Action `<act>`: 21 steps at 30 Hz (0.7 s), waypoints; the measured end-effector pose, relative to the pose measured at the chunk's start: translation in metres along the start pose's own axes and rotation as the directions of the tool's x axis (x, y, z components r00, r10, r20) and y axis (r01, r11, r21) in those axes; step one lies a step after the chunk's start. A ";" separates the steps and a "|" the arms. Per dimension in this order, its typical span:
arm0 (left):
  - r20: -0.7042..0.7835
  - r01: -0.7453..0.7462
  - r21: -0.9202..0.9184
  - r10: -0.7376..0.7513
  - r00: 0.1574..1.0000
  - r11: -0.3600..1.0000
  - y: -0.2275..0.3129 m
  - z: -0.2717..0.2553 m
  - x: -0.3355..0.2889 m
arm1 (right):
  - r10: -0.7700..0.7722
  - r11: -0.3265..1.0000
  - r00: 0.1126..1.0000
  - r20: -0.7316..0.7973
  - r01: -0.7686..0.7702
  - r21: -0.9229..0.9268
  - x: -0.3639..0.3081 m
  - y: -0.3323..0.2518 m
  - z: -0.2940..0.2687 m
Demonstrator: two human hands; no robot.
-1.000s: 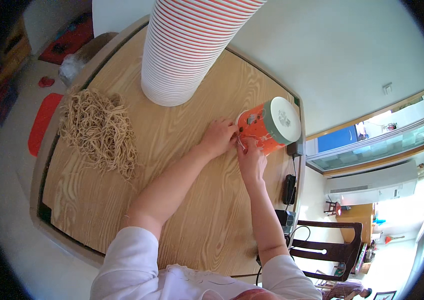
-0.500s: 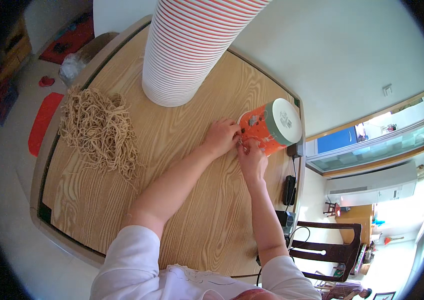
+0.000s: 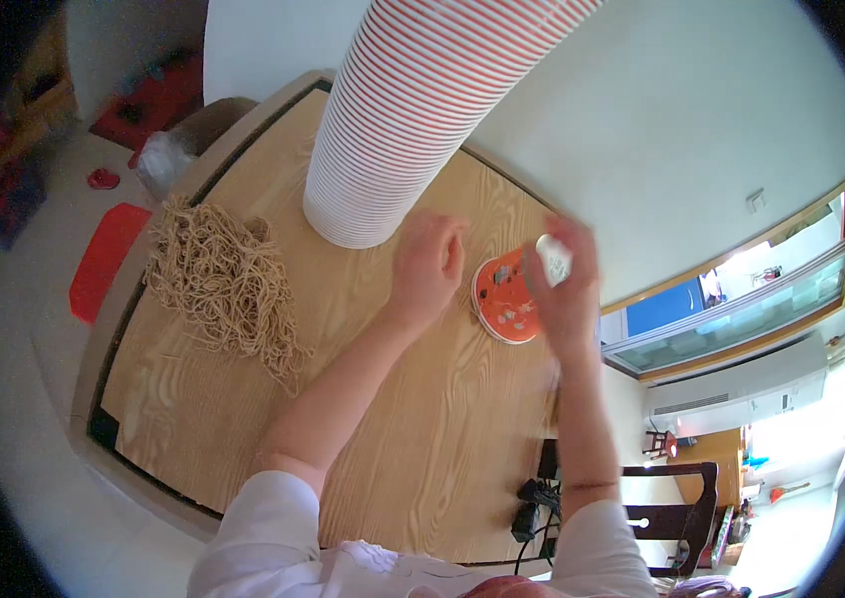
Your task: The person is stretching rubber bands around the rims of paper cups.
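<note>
An orange paper bucket (image 3: 505,295) with grey and dark printed patches stands upside down on the wooden table (image 3: 392,429), its rim down. My right hand (image 3: 570,294) is over its upper part, blurred by motion. Thumb and fingers are apart there, with part of the white base (image 3: 554,257) showing between them. To the left of the bucket, apart from it, my left hand (image 3: 429,261) is raised with its fingers curled closed. Whatever they may hold is hidden. Beyond that hand rises a tall nested stack of white paper buckets (image 3: 392,140) with red lines.
A tangled heap of beige string (image 3: 223,284) lies at the table's left side. Black adapters and cables (image 3: 534,503) sit by the right edge, next to a dark chair (image 3: 672,518). A wall (image 3: 662,130) rises behind the table.
My hands have come apart from the near side of the orange bucket. The left moved away from it; the right rose over its top. The view has shifted slightly.
</note>
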State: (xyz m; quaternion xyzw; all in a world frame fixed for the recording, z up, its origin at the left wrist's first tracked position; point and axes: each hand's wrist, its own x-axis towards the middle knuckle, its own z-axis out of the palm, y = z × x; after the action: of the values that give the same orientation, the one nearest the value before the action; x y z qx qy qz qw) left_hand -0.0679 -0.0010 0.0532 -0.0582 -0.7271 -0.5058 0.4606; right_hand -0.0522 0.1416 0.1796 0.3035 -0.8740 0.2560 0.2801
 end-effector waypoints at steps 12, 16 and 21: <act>-0.174 -0.461 0.494 0.603 0.779 0.737 0.077 -0.088 0.160 | -0.074 0.982 0.963 -0.259 0.116 0.151 0.252 -0.104 -0.089; 0.045 -0.438 0.596 0.516 0.855 0.673 0.088 -0.100 0.186 | -0.099 0.970 0.994 -0.042 0.106 0.218 0.264 -0.114 -0.092; -0.060 -0.448 0.488 0.541 0.839 0.749 0.106 -0.110 0.205 | -0.423 0.395 0.729 0.538 -0.386 0.834 0.287 -0.094 -0.134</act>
State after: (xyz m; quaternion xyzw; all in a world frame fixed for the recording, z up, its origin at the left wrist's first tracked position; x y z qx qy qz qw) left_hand -0.0594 -0.1149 0.2820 -0.0894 -0.7332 -0.1833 0.6487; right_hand -0.1329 0.0485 0.4862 0.4865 -0.6137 0.5574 -0.2755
